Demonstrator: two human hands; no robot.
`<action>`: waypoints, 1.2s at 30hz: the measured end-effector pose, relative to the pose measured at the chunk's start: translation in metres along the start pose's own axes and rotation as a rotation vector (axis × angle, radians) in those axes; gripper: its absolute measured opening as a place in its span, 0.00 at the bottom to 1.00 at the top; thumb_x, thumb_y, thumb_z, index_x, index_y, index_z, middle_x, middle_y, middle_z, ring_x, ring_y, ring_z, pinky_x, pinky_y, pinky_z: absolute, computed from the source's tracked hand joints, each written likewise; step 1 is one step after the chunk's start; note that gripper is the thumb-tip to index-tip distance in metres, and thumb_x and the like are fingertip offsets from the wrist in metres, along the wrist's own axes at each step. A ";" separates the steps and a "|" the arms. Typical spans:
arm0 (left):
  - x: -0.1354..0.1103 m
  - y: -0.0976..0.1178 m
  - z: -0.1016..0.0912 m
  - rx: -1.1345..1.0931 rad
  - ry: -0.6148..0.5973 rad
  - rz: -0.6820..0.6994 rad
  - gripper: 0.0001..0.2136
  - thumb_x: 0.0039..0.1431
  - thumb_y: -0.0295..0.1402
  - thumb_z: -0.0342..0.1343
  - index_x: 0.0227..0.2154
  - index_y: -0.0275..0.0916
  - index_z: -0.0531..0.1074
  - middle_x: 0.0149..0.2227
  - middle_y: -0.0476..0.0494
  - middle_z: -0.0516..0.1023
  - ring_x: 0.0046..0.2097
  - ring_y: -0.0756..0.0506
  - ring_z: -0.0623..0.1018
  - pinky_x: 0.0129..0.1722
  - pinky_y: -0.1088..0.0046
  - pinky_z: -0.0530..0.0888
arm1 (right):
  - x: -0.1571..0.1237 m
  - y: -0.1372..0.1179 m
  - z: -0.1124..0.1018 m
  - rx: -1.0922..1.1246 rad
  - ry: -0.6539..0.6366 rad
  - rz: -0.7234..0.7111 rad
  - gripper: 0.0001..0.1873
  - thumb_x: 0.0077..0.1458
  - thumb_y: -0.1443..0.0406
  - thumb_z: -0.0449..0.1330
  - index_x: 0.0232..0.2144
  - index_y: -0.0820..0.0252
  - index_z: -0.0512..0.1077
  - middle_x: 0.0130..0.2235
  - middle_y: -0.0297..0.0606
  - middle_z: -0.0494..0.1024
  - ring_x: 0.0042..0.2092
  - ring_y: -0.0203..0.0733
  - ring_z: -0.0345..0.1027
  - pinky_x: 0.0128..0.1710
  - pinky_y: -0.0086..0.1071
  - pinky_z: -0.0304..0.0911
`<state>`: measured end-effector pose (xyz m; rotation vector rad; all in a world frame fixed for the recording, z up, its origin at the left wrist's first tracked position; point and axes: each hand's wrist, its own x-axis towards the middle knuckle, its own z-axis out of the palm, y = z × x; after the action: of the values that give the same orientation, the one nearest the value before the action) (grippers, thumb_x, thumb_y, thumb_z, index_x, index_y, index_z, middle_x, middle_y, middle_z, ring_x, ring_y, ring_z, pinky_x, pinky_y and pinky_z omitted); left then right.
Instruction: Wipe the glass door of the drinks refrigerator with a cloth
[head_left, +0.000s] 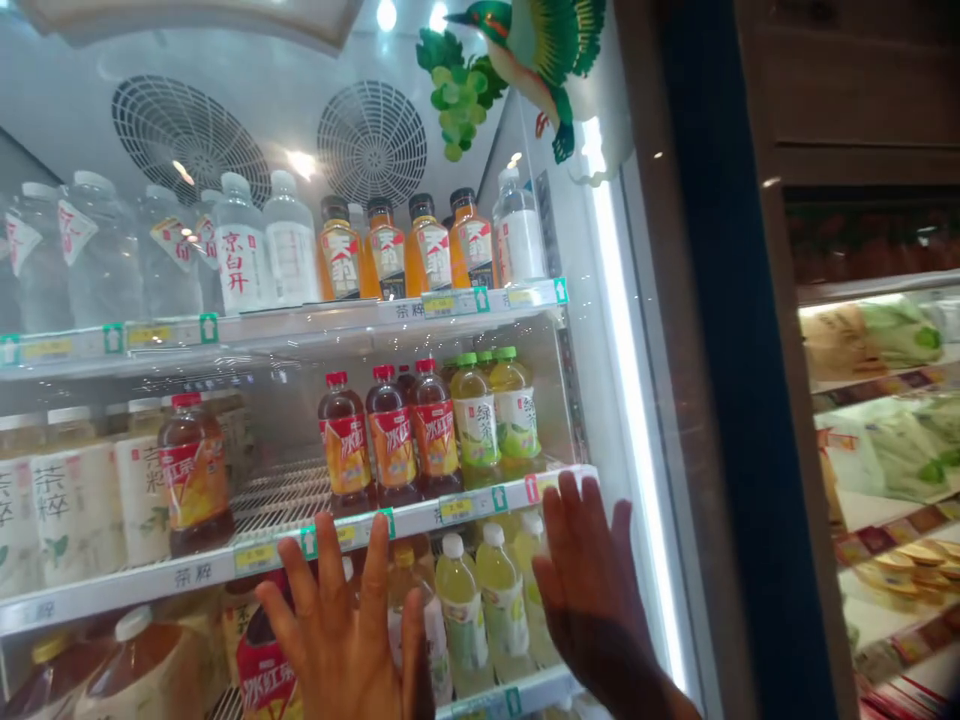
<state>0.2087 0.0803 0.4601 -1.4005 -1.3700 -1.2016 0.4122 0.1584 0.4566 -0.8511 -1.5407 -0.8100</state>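
Observation:
My left hand (349,635) is raised with its fingers spread, in front of the middle shelf edge (420,518) of a lit drinks fridge. My right hand (592,590) is up too, at the right end of that shelf, its palm forward and fingers stretched out. Neither hand holds anything; whether they touch the glass I cannot tell. Behind them on the middle shelf stand red-capped iced tea bottles (393,435) and green-capped tea bottles (475,415). Below, pale yellow drink bottles (459,605) show between my hands. A large bottle with a red label (266,675) is partly hidden by my left hand.
Clear water bottles (101,250) and orange drink bottles (427,250) line the top shelf. White-labelled tea bottles (60,500) stand at the left. A dark upright frame (720,350) parts this fridge from shelves of packaged produce (896,445). A bird sticker (536,50) is at the top.

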 end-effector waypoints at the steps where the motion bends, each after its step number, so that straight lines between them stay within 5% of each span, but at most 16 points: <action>1: -0.002 -0.001 -0.001 -0.006 -0.001 -0.003 0.41 0.64 0.28 0.53 0.73 0.57 0.38 0.76 0.46 0.35 0.76 0.31 0.38 0.69 0.30 0.44 | 0.010 0.005 -0.001 0.004 -0.001 -0.008 0.40 0.67 0.65 0.46 0.75 0.51 0.32 0.75 0.33 0.36 0.75 0.54 0.31 0.72 0.69 0.37; 5: -0.008 -0.012 -0.005 -0.004 0.003 -0.018 0.40 0.65 0.29 0.52 0.73 0.57 0.36 0.76 0.45 0.32 0.76 0.30 0.36 0.68 0.26 0.42 | 0.064 0.011 -0.003 0.019 0.029 0.030 0.39 0.70 0.62 0.44 0.74 0.48 0.28 0.76 0.32 0.35 0.75 0.58 0.31 0.69 0.74 0.37; 7: -0.011 -0.025 -0.009 0.020 -0.014 -0.024 0.40 0.66 0.29 0.51 0.73 0.57 0.35 0.76 0.44 0.31 0.76 0.30 0.35 0.67 0.25 0.42 | 0.057 -0.009 0.002 0.026 0.038 0.071 0.39 0.70 0.61 0.43 0.74 0.49 0.27 0.76 0.34 0.33 0.75 0.59 0.30 0.69 0.75 0.36; 12: -0.009 -0.085 -0.033 0.082 -0.070 -0.013 0.40 0.67 0.31 0.53 0.73 0.54 0.35 0.76 0.41 0.29 0.75 0.30 0.32 0.66 0.24 0.41 | -0.006 -0.102 0.025 0.088 -0.054 0.016 0.43 0.66 0.56 0.50 0.75 0.49 0.32 0.75 0.34 0.34 0.74 0.63 0.32 0.68 0.76 0.40; 18: -0.001 -0.157 -0.074 0.084 -0.071 -0.007 0.38 0.68 0.32 0.51 0.73 0.56 0.34 0.76 0.44 0.27 0.75 0.32 0.30 0.67 0.24 0.38 | 0.062 -0.176 0.046 0.151 -0.019 -0.003 0.42 0.68 0.55 0.47 0.74 0.41 0.27 0.74 0.26 0.32 0.74 0.61 0.33 0.72 0.69 0.42; 23: -0.007 -0.234 -0.099 0.121 -0.061 -0.049 0.39 0.67 0.32 0.52 0.73 0.56 0.35 0.76 0.44 0.28 0.75 0.31 0.32 0.67 0.25 0.40 | 0.020 -0.277 0.063 0.098 -0.042 -0.097 0.44 0.68 0.49 0.48 0.75 0.66 0.38 0.75 0.46 0.39 0.75 0.61 0.33 0.73 0.65 0.40; 26: -0.003 -0.279 -0.108 0.157 -0.059 -0.012 0.40 0.67 0.31 0.53 0.73 0.56 0.35 0.76 0.44 0.29 0.75 0.31 0.32 0.67 0.24 0.42 | 0.014 -0.327 0.075 0.076 -0.120 -0.305 0.39 0.69 0.50 0.48 0.73 0.66 0.48 0.74 0.44 0.49 0.76 0.53 0.36 0.76 0.55 0.34; 31: 0.005 -0.310 -0.115 0.087 -0.028 0.129 0.41 0.66 0.28 0.53 0.73 0.50 0.36 0.76 0.39 0.32 0.76 0.30 0.35 0.67 0.25 0.41 | 0.076 -0.357 0.084 0.028 -0.087 -0.307 0.37 0.66 0.61 0.54 0.72 0.67 0.50 0.74 0.46 0.50 0.76 0.53 0.30 0.73 0.59 0.40; 36: -0.008 -0.318 -0.117 -0.019 -0.006 0.192 0.39 0.65 0.26 0.51 0.74 0.43 0.38 0.76 0.36 0.33 0.76 0.31 0.37 0.70 0.31 0.38 | 0.054 -0.368 0.083 0.120 -0.222 -0.457 0.30 0.64 0.64 0.52 0.67 0.63 0.62 0.72 0.38 0.59 0.76 0.44 0.32 0.76 0.47 0.31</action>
<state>-0.1177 -0.0115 0.4568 -1.5135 -1.2007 -1.0874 0.0473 0.0504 0.4845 -0.5162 -2.0004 -0.9586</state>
